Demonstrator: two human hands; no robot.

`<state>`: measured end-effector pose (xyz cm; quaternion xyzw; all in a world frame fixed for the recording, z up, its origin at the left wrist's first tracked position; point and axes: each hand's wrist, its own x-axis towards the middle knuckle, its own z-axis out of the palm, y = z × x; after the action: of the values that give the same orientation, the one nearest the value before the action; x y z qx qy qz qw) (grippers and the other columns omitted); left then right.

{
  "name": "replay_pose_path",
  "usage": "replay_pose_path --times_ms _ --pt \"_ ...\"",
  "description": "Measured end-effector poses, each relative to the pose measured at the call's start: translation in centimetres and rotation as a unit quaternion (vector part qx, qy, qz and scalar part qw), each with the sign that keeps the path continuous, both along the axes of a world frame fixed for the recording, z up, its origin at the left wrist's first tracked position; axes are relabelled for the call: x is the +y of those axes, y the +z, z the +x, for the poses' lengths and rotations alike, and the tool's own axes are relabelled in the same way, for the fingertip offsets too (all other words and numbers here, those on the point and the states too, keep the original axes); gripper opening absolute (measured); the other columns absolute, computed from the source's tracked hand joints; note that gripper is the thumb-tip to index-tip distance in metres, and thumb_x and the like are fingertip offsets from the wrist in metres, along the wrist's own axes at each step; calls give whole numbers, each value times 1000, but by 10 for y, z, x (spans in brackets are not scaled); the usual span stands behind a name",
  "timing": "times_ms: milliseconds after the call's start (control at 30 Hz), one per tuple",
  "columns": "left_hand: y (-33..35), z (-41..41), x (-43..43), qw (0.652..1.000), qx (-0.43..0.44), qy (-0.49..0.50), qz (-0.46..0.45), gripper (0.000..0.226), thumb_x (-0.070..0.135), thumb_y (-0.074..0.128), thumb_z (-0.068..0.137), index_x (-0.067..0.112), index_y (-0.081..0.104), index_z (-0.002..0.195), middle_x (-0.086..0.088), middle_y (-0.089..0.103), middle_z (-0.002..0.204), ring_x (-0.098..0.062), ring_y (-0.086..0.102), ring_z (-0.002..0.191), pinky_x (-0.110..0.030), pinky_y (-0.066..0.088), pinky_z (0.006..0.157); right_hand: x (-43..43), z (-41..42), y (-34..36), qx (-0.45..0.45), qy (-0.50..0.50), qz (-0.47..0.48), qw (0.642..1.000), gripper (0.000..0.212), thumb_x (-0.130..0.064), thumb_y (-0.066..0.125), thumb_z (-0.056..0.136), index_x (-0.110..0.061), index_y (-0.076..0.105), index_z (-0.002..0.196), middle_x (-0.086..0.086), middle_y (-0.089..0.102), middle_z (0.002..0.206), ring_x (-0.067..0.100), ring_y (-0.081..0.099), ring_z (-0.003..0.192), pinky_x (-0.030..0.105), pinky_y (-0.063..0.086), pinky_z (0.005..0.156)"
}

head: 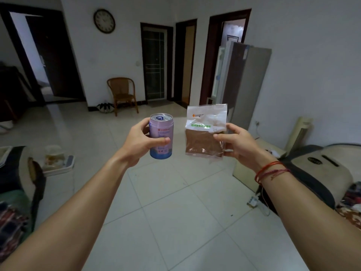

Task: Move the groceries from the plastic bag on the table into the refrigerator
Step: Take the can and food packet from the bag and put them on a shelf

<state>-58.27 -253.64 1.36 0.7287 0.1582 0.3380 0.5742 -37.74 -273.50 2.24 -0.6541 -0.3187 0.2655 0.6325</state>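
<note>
Left hand (141,141) grips an upright purple drink can (161,136); right hand (237,142) pinches a clear packet of brown powder (205,132). Both are mid-carry toward what looks like the tall grey refrigerator (241,83); next, stepping closer.

Print on can (161,136) and packet (204,140) is too blurred to read.

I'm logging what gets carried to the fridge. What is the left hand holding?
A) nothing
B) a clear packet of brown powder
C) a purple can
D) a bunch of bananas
C: the left hand grips the can upright, while the packet is in the right hand.
</note>
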Motion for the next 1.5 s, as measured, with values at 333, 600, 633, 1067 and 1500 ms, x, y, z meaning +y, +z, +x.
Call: replay_pose_path --times_ms 333,600,633,1067,1500 --pt "-27 75 123 1000 16 16 -1 58 7 84 71 24 58 120 2 68 111 -19 66 104 -35 58 83 128 76 -26 -2 3 -26 1000 30 -9 74 85 -24 71 111 4 73 117 34 65 116 57 51 99" --pt "-21 159 247 1000 22 -11 11 61 10 85 70 23 57 123 6 68 110 -15 66 101 -26 57 76 245 146 -18 7 -19 -34 999 30 -8 72 87 -26 69 111 -2 74 106 23 68 98 43 54 84" --pt "-21 169 260 1000 24 -14 8 61 10 85 70 23 57 123 6 68 111 -15 65 102 -25 57 76 257 155 -18 9 -21 -34 999 30 -7 72 87 -26 69 111 -3 74 105 21 68 96 41 54 82" --pt "-42 324 417 999 46 -22 19 61 15 86 70 24 56 122 6 67 113 -17 64 107 -31 57 81 407 307 -43 41 -34 -29 998 31 -7 71 87 -24 70 112 -5 74 101 20 72 93 35 55 71" --pt "-31 534 579 998 55 -9 -8 59 9 85 70 25 57 119 7 68 107 -11 66 96 -24 56 74 571 520 -32 48 -29 -35 998 33 -8 69 88 -27 70 113 -4 74 106 19 72 94 34 54 71"
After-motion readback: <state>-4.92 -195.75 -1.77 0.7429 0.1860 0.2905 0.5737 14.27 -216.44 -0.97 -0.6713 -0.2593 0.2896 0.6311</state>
